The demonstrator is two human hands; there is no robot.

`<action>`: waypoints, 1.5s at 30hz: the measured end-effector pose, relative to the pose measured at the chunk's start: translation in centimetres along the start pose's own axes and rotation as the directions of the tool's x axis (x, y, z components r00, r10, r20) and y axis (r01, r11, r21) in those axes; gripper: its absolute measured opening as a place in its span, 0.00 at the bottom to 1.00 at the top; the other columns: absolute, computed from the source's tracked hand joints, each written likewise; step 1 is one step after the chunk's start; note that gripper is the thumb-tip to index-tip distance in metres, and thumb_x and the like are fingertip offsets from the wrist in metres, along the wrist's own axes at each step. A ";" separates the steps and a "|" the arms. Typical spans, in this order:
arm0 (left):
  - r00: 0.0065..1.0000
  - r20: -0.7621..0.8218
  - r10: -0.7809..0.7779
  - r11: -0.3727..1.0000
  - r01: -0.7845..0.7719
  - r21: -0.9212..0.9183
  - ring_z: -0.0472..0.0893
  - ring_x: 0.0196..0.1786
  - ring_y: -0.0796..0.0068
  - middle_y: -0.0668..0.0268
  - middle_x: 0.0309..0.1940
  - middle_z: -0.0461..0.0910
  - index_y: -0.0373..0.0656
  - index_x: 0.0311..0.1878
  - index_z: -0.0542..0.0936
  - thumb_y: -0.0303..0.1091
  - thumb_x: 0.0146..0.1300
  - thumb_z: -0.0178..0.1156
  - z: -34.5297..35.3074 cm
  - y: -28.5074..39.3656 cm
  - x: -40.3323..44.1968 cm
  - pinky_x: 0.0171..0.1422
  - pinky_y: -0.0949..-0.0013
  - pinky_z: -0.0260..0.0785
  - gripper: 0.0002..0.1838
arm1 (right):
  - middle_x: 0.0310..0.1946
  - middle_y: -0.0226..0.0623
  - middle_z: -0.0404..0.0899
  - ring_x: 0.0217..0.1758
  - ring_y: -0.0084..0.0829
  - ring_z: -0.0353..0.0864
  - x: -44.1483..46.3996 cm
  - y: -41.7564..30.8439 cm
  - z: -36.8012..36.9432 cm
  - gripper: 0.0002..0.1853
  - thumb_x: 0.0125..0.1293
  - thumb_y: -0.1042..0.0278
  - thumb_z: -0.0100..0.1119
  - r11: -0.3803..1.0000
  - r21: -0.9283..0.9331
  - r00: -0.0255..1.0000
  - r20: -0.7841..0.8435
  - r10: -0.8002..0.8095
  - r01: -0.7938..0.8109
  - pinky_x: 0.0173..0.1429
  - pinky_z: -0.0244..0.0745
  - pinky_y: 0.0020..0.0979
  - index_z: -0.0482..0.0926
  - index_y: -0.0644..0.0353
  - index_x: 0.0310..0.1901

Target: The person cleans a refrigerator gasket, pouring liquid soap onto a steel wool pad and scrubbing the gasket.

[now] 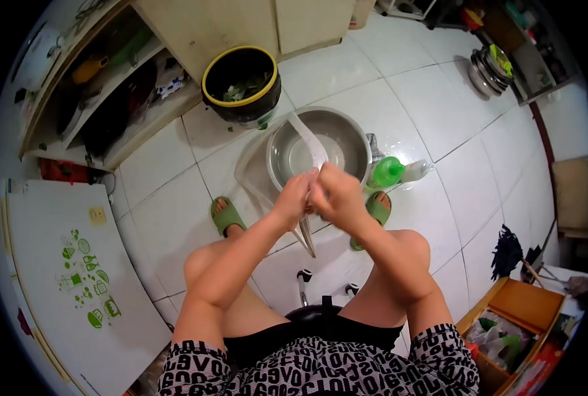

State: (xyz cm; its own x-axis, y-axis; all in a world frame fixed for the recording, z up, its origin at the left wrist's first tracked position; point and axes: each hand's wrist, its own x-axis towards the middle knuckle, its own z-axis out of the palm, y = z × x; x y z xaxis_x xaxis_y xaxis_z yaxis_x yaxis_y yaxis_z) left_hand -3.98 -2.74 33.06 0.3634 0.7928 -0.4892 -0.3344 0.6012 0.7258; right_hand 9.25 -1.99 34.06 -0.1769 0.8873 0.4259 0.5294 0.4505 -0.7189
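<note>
Both my hands are closed around a long pale strip, strap-like [310,140], above the near rim of a metal basin [364,146]. Its exact kind I cannot make out. My left hand [294,199] grips it from the left, and my right hand [337,198] presses close against the left, its fist slightly blurred. One part of the strip rises over the basin; thin ends hang below my hands between my knees. Water appears to lie in the basin. Right of it stands a bottle with a green top [388,171], beside a clear bottle [415,171].
A black bin with a yellow rim [208,99] holding scraps stands behind the basin. My feet, in green slippers [225,214], flank the basin. A white cabinet [50,264] is at left, stacked metal bowls [485,76] at far right, a cardboard box [528,307] at near right.
</note>
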 end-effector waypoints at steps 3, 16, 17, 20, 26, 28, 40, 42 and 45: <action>0.996 -0.077 -0.048 0.998 0.046 -0.035 0.63 0.17 0.84 0.74 0.18 0.69 0.46 0.34 0.73 0.47 0.72 0.45 -0.8 -0.5 -0.1 0.22 0.75 0.53 0.17 | 0.26 0.45 0.73 0.28 0.48 0.75 -0.6 0.2 0.2 0.08 0.58 0.68 0.56 0.989 0.025 0.989 0.036 0.144 -0.144 0.31 0.70 0.41 0.72 0.62 0.28; 0.995 0.099 0.019 1.000 -0.021 0.023 0.61 0.18 0.84 0.74 0.18 0.67 0.46 0.33 0.75 0.47 0.71 0.46 -0.7 -0.7 0.1 0.21 0.75 0.50 0.17 | 0.26 0.44 0.73 0.28 0.46 0.76 -0.5 -2.1 -0.9 0.04 0.58 0.72 0.56 0.998 0.029 0.998 0.049 0.050 -0.051 0.32 0.71 0.38 0.74 0.63 0.29; 0.998 0.067 0.008 1.000 -0.008 -0.014 0.62 0.18 0.84 0.74 0.19 0.67 0.46 0.34 0.74 0.46 0.72 0.46 -1.0 -0.9 0.3 0.21 0.75 0.50 0.17 | 0.26 0.45 0.72 0.27 0.46 0.75 -0.7 -3.2 -0.8 0.05 0.58 0.72 0.56 0.995 0.096 0.998 0.059 -0.023 0.017 0.32 0.70 0.39 0.73 0.63 0.29; 0.992 0.124 0.018 1.000 -0.017 -0.012 0.65 0.22 0.84 0.74 0.22 0.69 0.45 0.35 0.75 0.47 0.71 0.47 -2.5 -1.0 0.5 0.24 0.75 0.55 0.17 | 0.26 0.44 0.72 0.27 0.45 0.75 -0.2 0.2 -0.1 0.04 0.56 0.72 0.57 0.986 0.074 0.987 0.068 0.145 -0.150 0.32 0.71 0.36 0.74 0.63 0.29; 0.995 0.056 0.077 0.997 -0.078 0.016 0.67 0.22 0.85 0.75 0.22 0.71 0.43 0.37 0.78 0.48 0.71 0.47 -1.6 -0.9 0.9 0.23 0.78 0.55 0.18 | 0.23 0.46 0.71 0.26 0.47 0.74 -0.3 -3.5 -0.3 0.05 0.56 0.73 0.55 0.995 0.090 0.999 0.028 -0.043 0.040 0.30 0.70 0.40 0.73 0.63 0.26; 0.995 0.089 0.046 0.995 -0.053 0.082 0.67 0.23 0.85 0.75 0.23 0.72 0.43 0.37 0.78 0.47 0.71 0.48 -1.8 -0.6 0.0 0.23 0.78 0.56 0.18 | 0.24 0.45 0.71 0.25 0.47 0.74 0.5 -0.7 -0.4 0.05 0.56 0.73 0.56 0.997 0.011 0.997 0.037 0.073 -0.073 0.30 0.70 0.39 0.72 0.63 0.26; 0.961 0.244 0.128 0.992 -0.118 -0.053 0.54 0.13 0.82 0.74 0.10 0.58 0.47 0.25 0.69 0.47 0.73 0.42 -1.1 1.7 0.0 0.20 0.74 0.46 0.21 | 0.20 0.37 0.69 0.25 0.27 0.68 0.6 2.3 -1.7 0.11 0.62 0.66 0.58 0.881 0.163 0.887 -0.060 0.458 -0.444 0.32 0.67 0.31 0.73 0.66 0.29; 0.963 0.235 0.135 0.989 -0.115 -0.097 0.55 0.13 0.81 0.73 0.10 0.58 0.47 0.26 0.68 0.47 0.73 0.41 -1.2 2.4 -0.1 0.20 0.74 0.47 0.21 | 0.23 0.34 0.74 0.27 0.23 0.70 0.0 2.3 -1.5 0.11 0.64 0.65 0.57 0.808 0.257 0.848 0.173 0.501 -0.530 0.35 0.68 0.29 0.76 0.66 0.33; 0.961 0.204 0.185 0.955 -0.126 -0.269 0.60 0.17 0.79 0.71 0.13 0.62 0.44 0.29 0.70 0.45 0.73 0.41 -2.0 2.9 0.4 0.24 0.74 0.53 0.19 | 0.25 0.35 0.77 0.30 0.25 0.73 -0.8 1.1 -0.6 0.15 0.63 0.58 0.59 0.735 0.386 0.815 0.423 0.395 -0.557 0.39 0.70 0.30 0.77 0.65 0.39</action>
State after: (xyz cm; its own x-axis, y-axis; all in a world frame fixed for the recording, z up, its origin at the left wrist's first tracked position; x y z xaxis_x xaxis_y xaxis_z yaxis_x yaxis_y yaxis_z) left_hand -6.52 -0.50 33.99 0.4649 0.8529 -0.2376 -0.5992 0.5007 0.6247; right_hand 10.46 -2.25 33.30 -0.2862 0.9431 -0.1692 0.1671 -0.1248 -0.9780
